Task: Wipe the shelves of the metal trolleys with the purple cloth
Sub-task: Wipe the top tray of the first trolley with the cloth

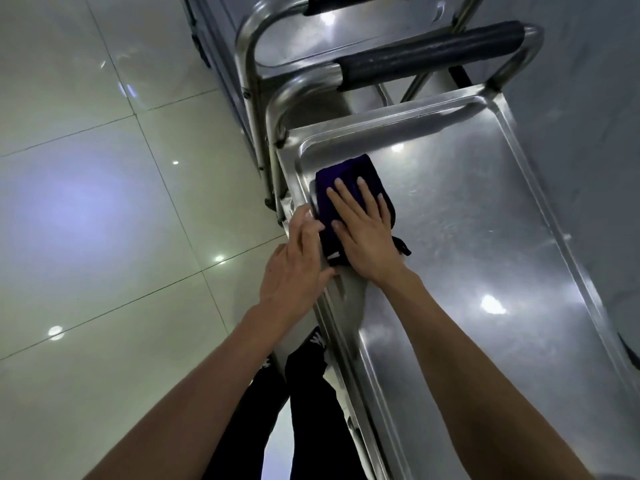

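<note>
The purple cloth [349, 199] lies folded on the top shelf [467, 237] of the near metal trolley [346, 358], close to the shelf's left rim and towards the handle end. The right hand [363, 233] lies flat on the cloth, fingers [346, 199] straight and spread, pressing it onto the steel. The left hand [298, 261] rests on the shelf's left rim just beside the cloth, its fingers loosely bent over the edge and touching the cloth's side; I cannot tell whether they pinch it. A dark padded handle [433, 57] crosses the trolley's far end. A second trolley [346, 36] stands just beyond it. Pale glossy floor tiles [104, 202] lie to the left, and dark trouser legs [304, 393] show below.
</note>
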Available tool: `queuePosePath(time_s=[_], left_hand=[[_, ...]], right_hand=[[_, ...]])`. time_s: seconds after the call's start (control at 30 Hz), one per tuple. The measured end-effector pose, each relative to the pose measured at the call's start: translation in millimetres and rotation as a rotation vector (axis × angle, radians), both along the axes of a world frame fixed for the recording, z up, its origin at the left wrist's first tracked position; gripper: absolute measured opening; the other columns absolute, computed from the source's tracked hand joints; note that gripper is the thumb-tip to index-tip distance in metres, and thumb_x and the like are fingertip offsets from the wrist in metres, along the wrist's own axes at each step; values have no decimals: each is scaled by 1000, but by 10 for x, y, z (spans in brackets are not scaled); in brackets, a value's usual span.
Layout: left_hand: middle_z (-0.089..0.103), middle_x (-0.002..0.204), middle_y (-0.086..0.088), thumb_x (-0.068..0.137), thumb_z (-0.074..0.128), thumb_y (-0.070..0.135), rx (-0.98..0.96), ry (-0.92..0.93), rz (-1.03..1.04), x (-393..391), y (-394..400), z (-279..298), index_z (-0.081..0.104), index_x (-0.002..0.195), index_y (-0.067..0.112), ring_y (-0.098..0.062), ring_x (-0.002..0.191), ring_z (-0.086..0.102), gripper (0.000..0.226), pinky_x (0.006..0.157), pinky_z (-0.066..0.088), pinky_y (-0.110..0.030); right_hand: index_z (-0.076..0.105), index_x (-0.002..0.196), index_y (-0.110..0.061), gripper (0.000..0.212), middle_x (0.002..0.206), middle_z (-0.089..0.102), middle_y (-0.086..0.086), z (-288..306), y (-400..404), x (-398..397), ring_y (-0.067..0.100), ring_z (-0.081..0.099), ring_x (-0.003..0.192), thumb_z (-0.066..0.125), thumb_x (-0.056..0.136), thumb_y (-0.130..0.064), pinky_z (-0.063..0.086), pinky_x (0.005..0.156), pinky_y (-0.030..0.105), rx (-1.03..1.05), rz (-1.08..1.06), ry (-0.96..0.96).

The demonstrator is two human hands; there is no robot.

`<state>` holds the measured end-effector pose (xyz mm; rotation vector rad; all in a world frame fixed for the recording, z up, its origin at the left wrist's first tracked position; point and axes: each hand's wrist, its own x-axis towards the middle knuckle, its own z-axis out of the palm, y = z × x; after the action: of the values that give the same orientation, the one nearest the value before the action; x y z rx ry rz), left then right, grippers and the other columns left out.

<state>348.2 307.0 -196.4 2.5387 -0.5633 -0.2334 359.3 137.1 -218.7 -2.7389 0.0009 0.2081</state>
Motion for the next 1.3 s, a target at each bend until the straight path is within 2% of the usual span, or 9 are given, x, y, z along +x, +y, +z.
queuePosePath(time_s=[0.13,0.27,0.4,0.5,0.6,0.77,0.97,1.13,1.3], left_hand=[[20,159,-13,70,89,35,26,-20,-7,10,30,-13,38,131,12,-27,77,63,83,69,50,-34],[25,160,-14,80,77,50,171,-61,-50,7,10,-25,26,147,17,-25,102,66,90,81,50,-36],[19,163,-17,90,65,54,282,-77,-103,-7,-2,20,23,155,24,-25,99,66,83,81,47,-37],[15,163,-18,90,68,40,322,-69,-118,-25,-91,124,36,148,28,-27,96,64,68,80,46,-38],[17,161,-17,80,67,25,417,-46,-99,-27,-298,208,42,138,27,-31,117,53,62,84,43,-44],[41,142,-9,87,51,35,388,-106,-280,72,-1174,289,51,129,21,-31,136,34,45,99,37,-47],[30,153,-8,98,41,54,497,-10,-270,4,-1553,115,40,142,26,-31,146,22,52,113,30,-51],[35,154,-10,97,44,55,482,1,-252,-20,-1564,94,44,143,25,-32,145,26,55,115,30,-51],[32,157,-10,100,40,53,470,0,-256,-49,-1552,37,39,149,22,-33,149,23,58,119,28,-53]], right_hand=[[24,159,-32,53,167,14,-14,18,132,6,13,-6,155,28,106,-38,0,124,49,32,64,-5],[28,158,-30,53,167,15,-9,22,25,4,17,-2,156,28,105,-36,4,124,52,30,115,-46],[30,157,-31,52,167,17,-10,-31,-187,1,15,0,156,28,105,-36,7,124,51,25,112,-81],[30,157,-31,51,167,17,-10,-35,-483,-30,14,-1,155,29,107,-37,7,125,48,4,72,-82],[30,157,-33,51,167,17,-10,4,-884,-64,12,-2,155,28,106,-38,5,125,46,-15,33,-62],[31,157,-32,51,166,16,-10,111,-1478,-98,13,-2,155,31,106,-36,2,125,42,12,-30,-35],[32,156,-33,49,166,17,-12,112,-2140,-126,12,-2,155,36,108,-32,-2,125,38,18,-79,-37],[28,157,-36,49,167,16,-11,121,-2948,-73,12,-3,155,32,109,-34,1,125,44,-29,-276,-24],[27,158,-33,50,167,17,-8,101,-3162,-23,16,-3,155,29,108,-35,5,125,45,-80,-286,-21]])
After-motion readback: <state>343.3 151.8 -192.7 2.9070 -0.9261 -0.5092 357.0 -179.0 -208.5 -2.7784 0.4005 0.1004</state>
